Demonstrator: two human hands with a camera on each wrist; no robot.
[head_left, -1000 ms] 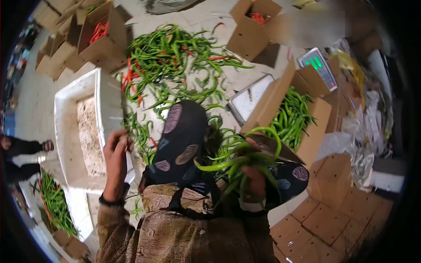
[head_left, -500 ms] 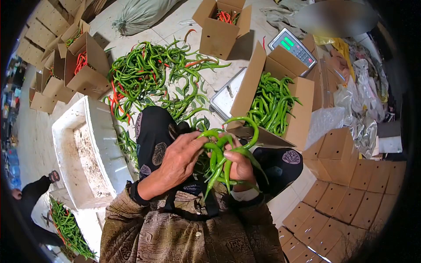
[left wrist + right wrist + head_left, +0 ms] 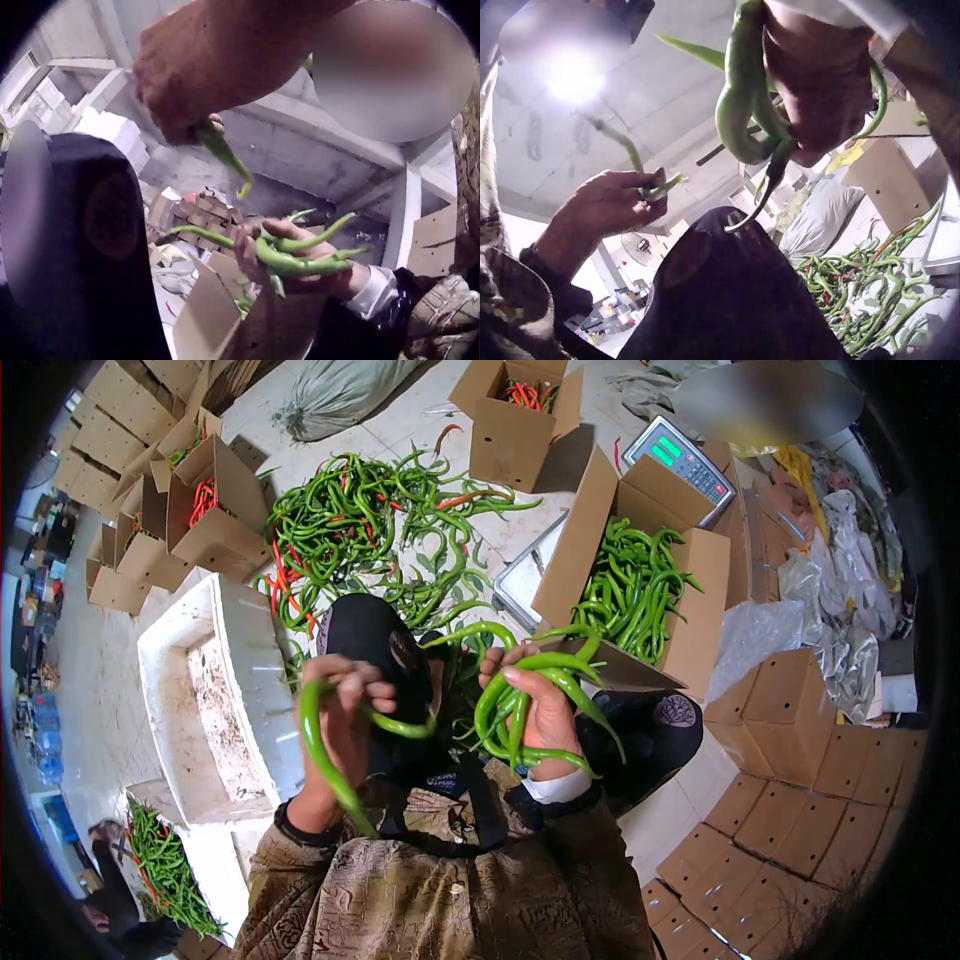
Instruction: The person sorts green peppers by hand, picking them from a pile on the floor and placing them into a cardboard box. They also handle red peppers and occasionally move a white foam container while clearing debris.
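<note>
My left hand point(image 3: 345, 735) curls round green peppers point(image 3: 318, 745) at the left of my lap; one hangs toward the wrist and one sticks out to the right. In the right wrist view the left hand point(image 3: 613, 204) pinches them at the fingertips. My right hand point(image 3: 543, 712) holds a bunch of long green peppers point(image 3: 490, 718) over my lap, the thumb on top. The left wrist view shows this bunch point(image 3: 292, 261) lying across the palm and fingers. An open carton point(image 3: 705, 625) of green peppers stands just beyond the right hand.
Green and red peppers point(image 3: 345, 510) lie heaped on the floor ahead. A white foam box point(image 3: 215, 710) stands at the left, cartons point(image 3: 222, 510) behind it. The scale point(image 3: 680, 465) is beyond the open carton; plastic wrap point(image 3: 760, 640) and stacked cartons point(image 3: 780, 710) are at the right.
My left hand came in to the bunch from the left, then moved back left with peppers in its grip. The right hand still holds its bunch, now slightly farther from the left hand.
</note>
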